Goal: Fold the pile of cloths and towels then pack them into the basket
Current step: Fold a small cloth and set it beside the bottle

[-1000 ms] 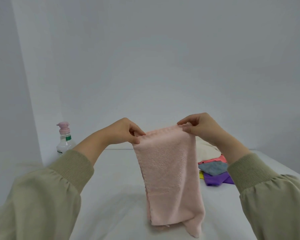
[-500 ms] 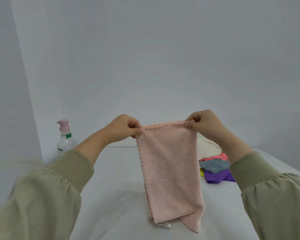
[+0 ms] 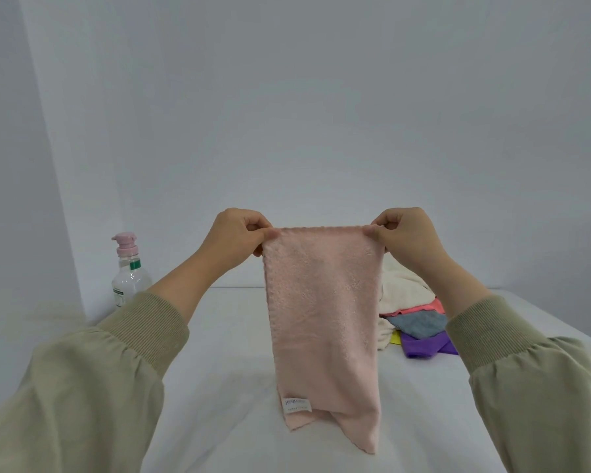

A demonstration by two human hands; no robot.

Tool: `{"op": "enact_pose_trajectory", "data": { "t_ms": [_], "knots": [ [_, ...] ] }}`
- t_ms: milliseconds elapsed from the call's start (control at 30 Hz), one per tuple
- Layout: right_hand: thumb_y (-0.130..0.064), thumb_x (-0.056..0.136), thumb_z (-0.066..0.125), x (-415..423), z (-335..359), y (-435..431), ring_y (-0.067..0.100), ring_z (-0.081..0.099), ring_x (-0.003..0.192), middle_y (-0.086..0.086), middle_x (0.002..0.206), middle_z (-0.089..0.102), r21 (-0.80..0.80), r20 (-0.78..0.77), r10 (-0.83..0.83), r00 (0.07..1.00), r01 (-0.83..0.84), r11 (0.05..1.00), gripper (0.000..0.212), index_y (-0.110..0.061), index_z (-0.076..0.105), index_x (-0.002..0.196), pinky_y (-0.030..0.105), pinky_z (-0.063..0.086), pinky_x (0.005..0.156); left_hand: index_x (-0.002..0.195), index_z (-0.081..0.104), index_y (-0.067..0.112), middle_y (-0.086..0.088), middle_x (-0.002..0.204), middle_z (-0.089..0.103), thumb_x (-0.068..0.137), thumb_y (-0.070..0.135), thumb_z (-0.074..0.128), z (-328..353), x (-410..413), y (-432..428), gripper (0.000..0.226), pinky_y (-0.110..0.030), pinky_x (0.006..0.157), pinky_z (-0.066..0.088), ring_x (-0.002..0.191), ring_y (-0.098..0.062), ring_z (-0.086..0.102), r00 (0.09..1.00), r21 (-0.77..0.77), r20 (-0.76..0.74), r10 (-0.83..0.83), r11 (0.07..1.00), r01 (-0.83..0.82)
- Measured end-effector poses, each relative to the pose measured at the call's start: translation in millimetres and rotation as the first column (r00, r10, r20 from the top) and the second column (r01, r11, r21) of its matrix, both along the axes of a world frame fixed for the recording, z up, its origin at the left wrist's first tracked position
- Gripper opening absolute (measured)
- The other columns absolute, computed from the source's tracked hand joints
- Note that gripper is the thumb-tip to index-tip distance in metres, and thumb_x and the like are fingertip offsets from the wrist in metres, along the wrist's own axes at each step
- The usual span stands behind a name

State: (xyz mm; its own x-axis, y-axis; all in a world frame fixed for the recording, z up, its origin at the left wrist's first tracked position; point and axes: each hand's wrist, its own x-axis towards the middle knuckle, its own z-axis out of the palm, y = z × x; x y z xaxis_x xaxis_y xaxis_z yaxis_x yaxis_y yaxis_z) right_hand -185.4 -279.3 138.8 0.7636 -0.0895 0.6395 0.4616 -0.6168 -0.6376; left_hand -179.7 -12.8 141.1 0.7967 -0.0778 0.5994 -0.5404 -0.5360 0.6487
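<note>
Towel (image 3: 321,319), pink, hangs over the tabletop (image 3: 226,370), spread wider than half a second ago, top edge taut between left hand (image 3: 234,237) and right hand (image 3: 406,235), whose fingers (image 3: 265,233) pinch its upper corners; its white label (image 3: 297,405) now faces forward. Pile of cloths (image 3: 413,315) lies behind; clear pump bottle (image 3: 129,268) stands far left

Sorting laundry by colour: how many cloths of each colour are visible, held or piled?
Pale pink towel: 1
Cream cloth: 1
Coral cloth: 1
Grey-blue cloth: 1
Yellow cloth: 1
Purple cloth: 1
Total: 6 showing
</note>
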Motion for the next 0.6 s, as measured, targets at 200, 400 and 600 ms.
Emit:
{"op": "enact_pose_trajectory", "data": {
  "t_ms": [200, 400, 600],
  "knots": [
    [0.002, 0.079, 0.069, 1.7, -3.5, -2.7, 0.007, 0.054, 0.070, 0.004, 0.081, 0.062, 0.005, -0.002, 0.008, 1.000, -0.008, 1.000, 0.021, -0.012, 0.070, 0.095, 0.011, 0.042, 0.067, 0.099, 0.069, 0.019, 0.004, 0.071, 0.067, 0.084, 0.001, 0.069, 4.4, 4.3, 6.1, 0.024, -0.014, 0.069, 0.049, 0.061, -0.004, 0.061, 0.996, 0.104, -0.076, -0.055, 0.993, 0.062],
    [-0.008, 0.090, 0.057, -4.8, -1.3, 1.2, 0.008, 0.049, 0.064, -0.002, 0.075, 0.058, 0.089, -0.016, 0.010, 1.000, -0.008, 0.996, 0.010, -0.013, 0.063, 0.083, 0.015, 0.038, 0.059, 0.083, 0.067, 0.013, 0.003, 0.080, 0.064, 0.093, 0.008, 0.056, 7.8, -4.1, -4.3, 0.016, -0.019, 0.073, 0.046, 0.075, -0.009, 0.058, 0.998, 0.119, -0.065, 0.028, 0.993, -0.020],
    [-0.022, 0.097, 0.050, -23.2, 12.0, 3.3, 0.016, 0.046, 0.064, 0.001, 0.073, 0.050, 0.368, -0.073, 0.205, 0.976, -0.165, 0.915, 0.012, -0.017, 0.054, 0.087, 0.030, 0.042, 0.058, 0.078, 0.056, 0.013, 0.003, 0.064, 0.053, 0.101, 0.013, 0.045, 21.9, -28.0, -18.0, 0.026, -0.018, 0.050, 0.045, 0.050, -0.006, 0.050, 0.964, -0.295, -0.159, -0.211, 0.942, 0.158]
  ]
}}
